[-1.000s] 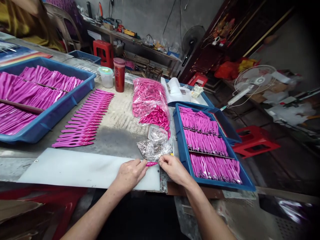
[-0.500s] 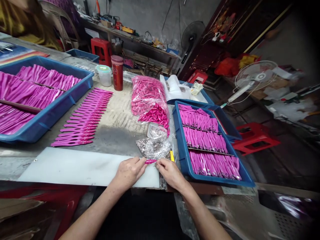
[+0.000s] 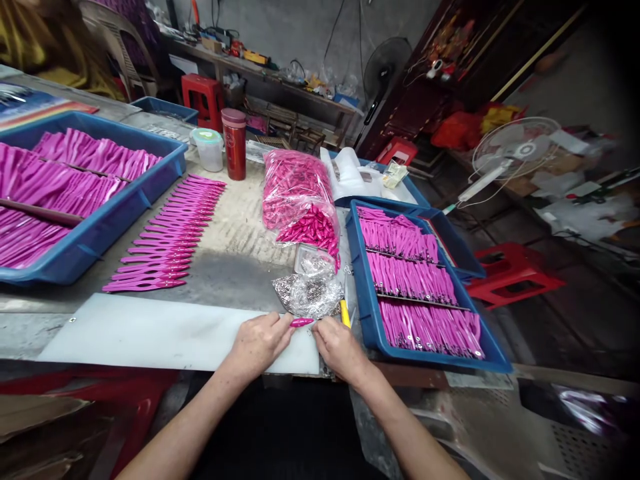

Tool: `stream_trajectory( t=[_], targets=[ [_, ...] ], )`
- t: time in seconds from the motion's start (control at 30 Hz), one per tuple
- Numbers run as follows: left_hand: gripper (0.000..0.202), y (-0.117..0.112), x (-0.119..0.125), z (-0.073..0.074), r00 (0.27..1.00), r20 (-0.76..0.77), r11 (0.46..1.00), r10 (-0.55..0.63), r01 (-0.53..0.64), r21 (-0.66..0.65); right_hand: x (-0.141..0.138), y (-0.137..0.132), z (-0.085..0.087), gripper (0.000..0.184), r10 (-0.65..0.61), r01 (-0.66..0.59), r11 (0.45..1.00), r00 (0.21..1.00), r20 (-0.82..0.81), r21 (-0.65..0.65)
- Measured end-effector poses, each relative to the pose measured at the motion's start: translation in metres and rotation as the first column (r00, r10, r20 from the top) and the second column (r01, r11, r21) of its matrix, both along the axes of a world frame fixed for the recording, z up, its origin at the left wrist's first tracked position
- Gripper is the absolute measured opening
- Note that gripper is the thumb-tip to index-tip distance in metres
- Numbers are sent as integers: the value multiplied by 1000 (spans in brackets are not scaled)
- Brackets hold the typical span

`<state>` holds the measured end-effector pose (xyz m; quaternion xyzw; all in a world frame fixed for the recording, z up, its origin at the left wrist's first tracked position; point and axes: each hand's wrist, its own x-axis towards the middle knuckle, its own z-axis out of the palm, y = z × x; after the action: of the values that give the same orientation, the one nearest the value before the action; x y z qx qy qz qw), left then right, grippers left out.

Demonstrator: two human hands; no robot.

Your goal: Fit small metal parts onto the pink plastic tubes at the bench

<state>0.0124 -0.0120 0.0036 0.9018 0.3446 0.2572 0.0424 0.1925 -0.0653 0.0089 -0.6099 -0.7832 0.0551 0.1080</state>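
My left hand pinches a small pink capsule-shaped piece over the white board. My right hand is closed at the piece's right tip, fingers pinched against it; whether it holds anything small there I cannot make out. Just beyond my fingers lies a clear bag of small silver parts with a yellow-handled tool beside it. A plastic bag of pink capsule pieces lies behind. Right of my hands is a blue tray with rows of pink strips.
A row of pink strips lies on the table. A large blue tray of pink strips stands at left. A red flask and a lidded cup stand at the back. Red stools and fans are on the right.
Both hands have shifted slightly left and toward me with the pink piece still between them. The yellow-handled tool now shows beside my right hand.
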Motion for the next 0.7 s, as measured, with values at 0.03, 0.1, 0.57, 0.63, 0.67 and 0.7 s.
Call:
stream_trajectory(
  t=[0.03,0.1,0.57,0.63,0.67,0.7],
  targets=[
    [21,0,0,0,1000,-1,1000,-1,1,1,0,0,-1,25,9,-10,1000,1000,28,10],
    [21,0,0,1,1000,-4,1000,-2,2,7,0,1,-2,24,18,-18,1000,999,48,15],
    [18,-3,2,5,998,-68,996,-7,12,88,-11,13,46,19,-74,22,986,946,-317,-164],
    [18,-3,3,6,998,-63,996,-10,16,93,-14,16,45,18,-59,7,983,958,-279,-185],
    [18,-3,3,6,998,-63,995,-10,16,94,-15,17,44,17,-55,4,981,965,-255,-195],
    [19,-3,4,7,998,-66,995,-9,16,96,-16,19,42,17,-52,4,979,972,-228,-205]
  ],
)
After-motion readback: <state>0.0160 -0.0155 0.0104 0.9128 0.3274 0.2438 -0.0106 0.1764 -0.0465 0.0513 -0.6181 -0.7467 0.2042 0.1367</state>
